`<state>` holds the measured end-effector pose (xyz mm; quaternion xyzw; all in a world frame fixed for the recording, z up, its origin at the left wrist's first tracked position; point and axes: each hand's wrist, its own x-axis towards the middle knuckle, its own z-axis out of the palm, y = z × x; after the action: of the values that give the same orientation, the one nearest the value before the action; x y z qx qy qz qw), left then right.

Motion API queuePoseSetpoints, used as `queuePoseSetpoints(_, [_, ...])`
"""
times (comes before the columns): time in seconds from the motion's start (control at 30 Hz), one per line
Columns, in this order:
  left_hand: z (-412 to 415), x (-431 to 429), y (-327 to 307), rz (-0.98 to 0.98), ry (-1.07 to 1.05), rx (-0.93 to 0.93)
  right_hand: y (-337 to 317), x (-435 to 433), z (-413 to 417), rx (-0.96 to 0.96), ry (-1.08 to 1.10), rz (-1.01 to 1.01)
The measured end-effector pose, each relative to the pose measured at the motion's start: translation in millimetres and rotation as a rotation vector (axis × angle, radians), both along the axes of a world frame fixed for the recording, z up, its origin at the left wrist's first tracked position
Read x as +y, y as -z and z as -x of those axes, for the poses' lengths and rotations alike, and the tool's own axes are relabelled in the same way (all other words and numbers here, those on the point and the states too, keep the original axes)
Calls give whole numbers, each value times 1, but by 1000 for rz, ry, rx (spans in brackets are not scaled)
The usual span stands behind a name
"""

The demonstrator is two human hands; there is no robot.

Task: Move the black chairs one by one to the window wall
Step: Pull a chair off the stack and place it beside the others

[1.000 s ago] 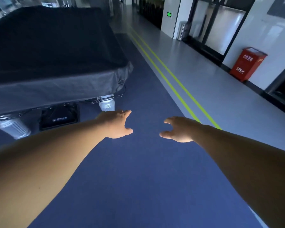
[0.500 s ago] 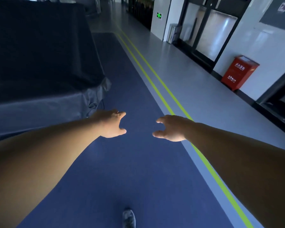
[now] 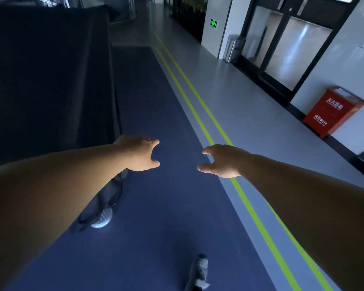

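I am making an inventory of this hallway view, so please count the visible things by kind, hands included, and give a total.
Hands: 2, left hand and right hand
Yellow-green floor lines: 2
Red box: 1
Green exit sign: 1
Metal bin: 1
Table under black cover: 1
Shoe: 1
Black chairs: 0
Total: 9

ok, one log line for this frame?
left hand: open, empty | right hand: open, empty | black chairs: none in view | underfoot: blue carpet beside covered table
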<state>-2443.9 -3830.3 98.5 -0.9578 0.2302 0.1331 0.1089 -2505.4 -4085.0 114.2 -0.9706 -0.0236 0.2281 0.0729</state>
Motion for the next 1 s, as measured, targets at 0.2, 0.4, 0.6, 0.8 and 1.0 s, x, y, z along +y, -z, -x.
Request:
queuePoseSetpoints(0.2, [-172, -51, 6, -15, -53, 34, 18, -48, -182, 14, -55, -32])
queuePoseSetpoints(0.4, [-340, -74, -9, 22, -147, 48, 4, -86, -367, 9, -96, -8])
queuePoseSetpoints(0.6, [-503, -67, -19, 30, -199, 22, -4, -80, -552, -19, -133, -29])
queuePoseSetpoints(0.8, [-697, -47, 4, 41, -213, 33, 11, -51, -747, -5, -156, -17])
queuePoseSetpoints(1.0, [-881, -28, 5, 40, -237, 41, 4, -37, -931, -13, -150, -37])
